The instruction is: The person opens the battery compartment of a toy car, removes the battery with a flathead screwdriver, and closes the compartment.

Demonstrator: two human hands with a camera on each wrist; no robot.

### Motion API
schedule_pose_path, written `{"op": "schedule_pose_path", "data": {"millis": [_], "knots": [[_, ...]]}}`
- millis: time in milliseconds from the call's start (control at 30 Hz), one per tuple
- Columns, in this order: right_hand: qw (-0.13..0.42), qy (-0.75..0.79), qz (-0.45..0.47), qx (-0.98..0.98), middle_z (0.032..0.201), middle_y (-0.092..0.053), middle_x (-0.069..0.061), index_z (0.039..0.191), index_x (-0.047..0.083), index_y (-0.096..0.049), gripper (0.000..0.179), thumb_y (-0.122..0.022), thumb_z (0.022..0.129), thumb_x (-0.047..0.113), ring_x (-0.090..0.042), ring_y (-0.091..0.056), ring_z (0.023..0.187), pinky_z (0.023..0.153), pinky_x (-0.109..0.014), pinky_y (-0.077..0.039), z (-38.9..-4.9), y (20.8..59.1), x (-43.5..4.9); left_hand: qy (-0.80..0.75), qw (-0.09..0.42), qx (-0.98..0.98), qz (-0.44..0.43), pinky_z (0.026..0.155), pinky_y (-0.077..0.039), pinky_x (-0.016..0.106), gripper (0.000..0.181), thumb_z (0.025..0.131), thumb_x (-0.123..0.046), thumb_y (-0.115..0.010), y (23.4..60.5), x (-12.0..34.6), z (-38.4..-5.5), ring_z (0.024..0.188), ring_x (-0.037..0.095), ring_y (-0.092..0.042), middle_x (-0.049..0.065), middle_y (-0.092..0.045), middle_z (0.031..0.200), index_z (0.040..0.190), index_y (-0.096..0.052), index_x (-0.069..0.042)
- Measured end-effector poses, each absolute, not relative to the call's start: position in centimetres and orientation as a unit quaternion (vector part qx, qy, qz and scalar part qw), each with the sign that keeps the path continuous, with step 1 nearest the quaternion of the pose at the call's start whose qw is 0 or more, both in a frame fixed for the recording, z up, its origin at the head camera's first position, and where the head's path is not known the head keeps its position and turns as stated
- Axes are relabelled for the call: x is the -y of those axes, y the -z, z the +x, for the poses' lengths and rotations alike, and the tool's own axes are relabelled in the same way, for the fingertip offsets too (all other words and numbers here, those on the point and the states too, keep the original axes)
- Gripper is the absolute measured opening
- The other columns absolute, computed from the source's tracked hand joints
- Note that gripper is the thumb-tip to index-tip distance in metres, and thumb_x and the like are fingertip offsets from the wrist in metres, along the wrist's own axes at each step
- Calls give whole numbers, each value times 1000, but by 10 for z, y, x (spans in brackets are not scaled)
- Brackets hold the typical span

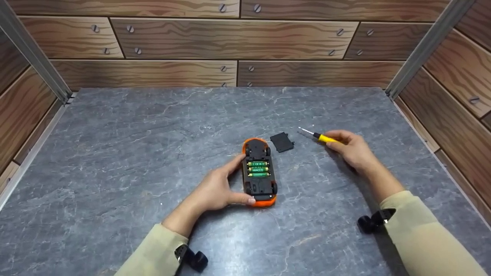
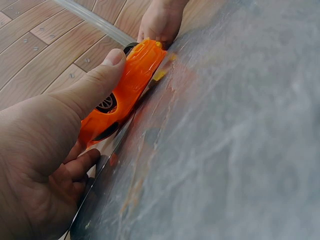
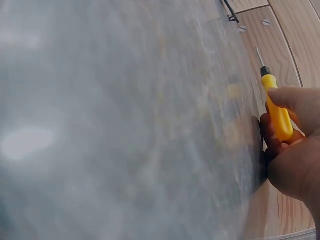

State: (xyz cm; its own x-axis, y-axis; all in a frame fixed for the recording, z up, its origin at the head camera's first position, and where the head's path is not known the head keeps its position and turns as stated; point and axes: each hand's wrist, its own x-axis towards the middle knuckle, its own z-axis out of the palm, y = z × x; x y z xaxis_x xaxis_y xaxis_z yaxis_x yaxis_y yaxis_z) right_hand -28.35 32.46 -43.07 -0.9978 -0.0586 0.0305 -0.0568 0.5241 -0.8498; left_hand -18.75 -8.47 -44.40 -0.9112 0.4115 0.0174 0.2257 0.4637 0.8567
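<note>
An orange toy car (image 1: 259,153) lies upside down on the grey tabletop, its black underside facing up. In its uncovered battery bay sit several green batteries (image 1: 259,169) side by side. My left hand (image 1: 216,189) grips the car along its left side, thumb at the near end and a finger toward the far end; the left wrist view shows the car's orange body (image 2: 135,75) beside the thumb. A yellow-handled screwdriver (image 3: 278,110) is held in my right hand (image 1: 355,151), its metal tip pointing up and left. The black battery cover (image 1: 282,142) lies between car and screwdriver.
Tiny light specks (image 1: 312,125) lie near the screwdriver's tip. Wood-patterned walls (image 1: 230,38) with grey metal corner posts (image 1: 425,50) enclose the marbled tabletop (image 1: 134,145) at the back and sides. Each sleeve carries a black wrist camera (image 1: 197,260).
</note>
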Motion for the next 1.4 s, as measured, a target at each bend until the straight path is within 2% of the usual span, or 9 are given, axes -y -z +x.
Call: {"op": "schedule_pose_path", "data": {"millis": [267, 500, 633, 867, 1100, 1233, 1400], "knots": [[-90, 554, -32, -827, 102, -75, 6, 133, -11, -67, 35, -70, 101, 3, -3, -64, 85, 75, -14, -54, -280, 425, -321, -488, 102, -846, 191, 127, -28, 41, 126, 65, -48, -101, 447, 81, -189, 152, 22, -38, 7, -41, 167, 168, -33, -26], [-155, 596, -37, -787, 97, -78, 2, 123, -8, -74, 30, -79, 95, 2, -6, -68, 82, 71, -14, -54, -268, 395, -295, -489, 101, -846, 188, 127, -27, 43, 128, 63, -48, -101, 447, 81, -190, 153, 23, -37, 7, -38, 168, 169, -32, -26], [-171, 658, -48, -732, 94, -75, -1, 118, -10, -74, 27, -79, 92, -5, -12, -70, 81, 73, -17, -57, -258, 382, -274, -488, 101, -846, 189, 127, -26, 42, 128, 64, -48, -101, 448, 81, -190, 153, 23, -36, 7, -37, 169, 169, -32, -26], [-176, 721, -74, -666, 102, -71, -11, 115, -11, -73, 25, -74, 90, -16, -17, -70, 85, 78, -22, -61, -246, 370, -247, -483, 99, -849, 188, 128, -25, 41, 127, 64, -48, -101, 448, 83, -189, 154, 22, -34, 8, -34, 170, 169, -31, -27], [-147, 774, -112, -606, 102, -69, -14, 112, -10, -73, 24, -68, 91, -20, -18, -70, 84, 81, -25, -62, -239, 366, -232, -484, 97, -848, 195, 127, -26, 40, 127, 64, -48, -101, 446, 84, -189, 154, 22, -35, 9, -37, 169, 169, -31, -25], [-126, 785, -114, -596, 97, -71, -11, 110, -2, -77, 21, -69, 95, -14, -16, -70, 83, 81, -24, -61, -237, 367, -223, -484, 98, -848, 192, 127, -26, 41, 128, 64, -50, -100, 446, 85, -189, 153, 22, -36, 7, -39, 168, 169, -31, -25], [-123, 774, -125, -608, 98, -72, -8, 113, 1, -78, 17, -71, 98, -5, -15, -67, 83, 78, -24, -57, -237, 370, -216, -485, 98, -848, 190, 128, -26, 43, 129, 62, -50, -101, 445, 85, -188, 153, 23, -37, 7, -39, 168, 169, -31, -26]]}}
